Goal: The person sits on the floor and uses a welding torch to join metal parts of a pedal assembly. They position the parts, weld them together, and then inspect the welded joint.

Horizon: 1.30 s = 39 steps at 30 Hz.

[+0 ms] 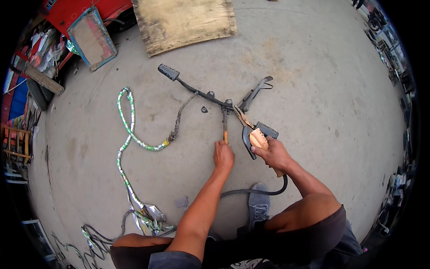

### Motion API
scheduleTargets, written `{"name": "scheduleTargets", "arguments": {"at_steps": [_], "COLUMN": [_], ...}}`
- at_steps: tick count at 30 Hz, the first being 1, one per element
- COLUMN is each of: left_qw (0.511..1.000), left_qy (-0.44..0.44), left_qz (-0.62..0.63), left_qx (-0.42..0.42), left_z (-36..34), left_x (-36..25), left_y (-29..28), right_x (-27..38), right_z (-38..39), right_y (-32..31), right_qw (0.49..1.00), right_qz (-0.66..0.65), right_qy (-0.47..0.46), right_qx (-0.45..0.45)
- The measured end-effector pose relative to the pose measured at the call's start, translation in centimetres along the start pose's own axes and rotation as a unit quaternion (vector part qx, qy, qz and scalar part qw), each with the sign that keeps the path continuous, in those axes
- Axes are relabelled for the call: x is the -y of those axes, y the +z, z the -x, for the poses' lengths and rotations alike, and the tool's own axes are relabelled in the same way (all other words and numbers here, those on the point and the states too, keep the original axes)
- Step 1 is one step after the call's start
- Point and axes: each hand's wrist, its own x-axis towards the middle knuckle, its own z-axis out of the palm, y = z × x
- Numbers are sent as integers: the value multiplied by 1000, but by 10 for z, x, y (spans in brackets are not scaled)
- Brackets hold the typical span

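On the concrete floor in front of me lies a dark metal footrest bar (204, 94). It has a black rubber peg (168, 71) at its far left end and another rubber peg (266, 130) at the right. A forked metal stand (254, 95) sticks out from it toward the far right. My left hand (223, 155) is closed round the orange lower end of a rusty rod (225, 127), whose top meets the bar. In my right hand (274, 154) is a welding electrode holder (259, 139) with copper-coloured jaws and a black lever. Its jaws reach the bar near the stand.
A black cable (251, 192) runs from the holder past my shoe (259, 207). Left lies a foil-wrapped cable (132, 116), joined to a rusty rod (179, 117) that touches the bar. A wooden board (186, 22), blue-edged panel (92, 38) and tyre (39, 93) are beyond.
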Motion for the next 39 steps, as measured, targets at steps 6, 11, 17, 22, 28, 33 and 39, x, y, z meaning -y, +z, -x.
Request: {"name": "scheduleTargets", "arguments": {"at_steps": [6, 11, 17, 22, 28, 33, 39], "left_qw": [1000, 1000, 1000, 1000, 1000, 1000, 1000], "left_qy": [-10, -6, 7, -1, -1, -4, 1], "left_qz": [13, 15, 15, 24, 9, 20, 23], "left_qx": [-1, -2, -18, -5, -7, -12, -18], "left_z": [2, 2, 0, 4, 1, -1, 0], "left_x": [3, 3, 7, 5, 4, 5, 5], "left_y": [2, 2, 5, 4, 4, 3, 6], "right_x": [5, 12, 8, 6, 8, 16, 5], "right_z": [1, 8, 8, 7, 1, 7, 9], "right_y": [0, 0, 2, 2, -2, -2, 1], "right_qw": [1000, 999, 998, 998, 998, 998, 998], "right_qz": [27, 30, 30, 46, 56, 54, 1], "right_qy": [-1, -15, -54, -44, -21, -19, -49], "right_qx": [10, -5, -27, -29, -22, -9, -28]}}
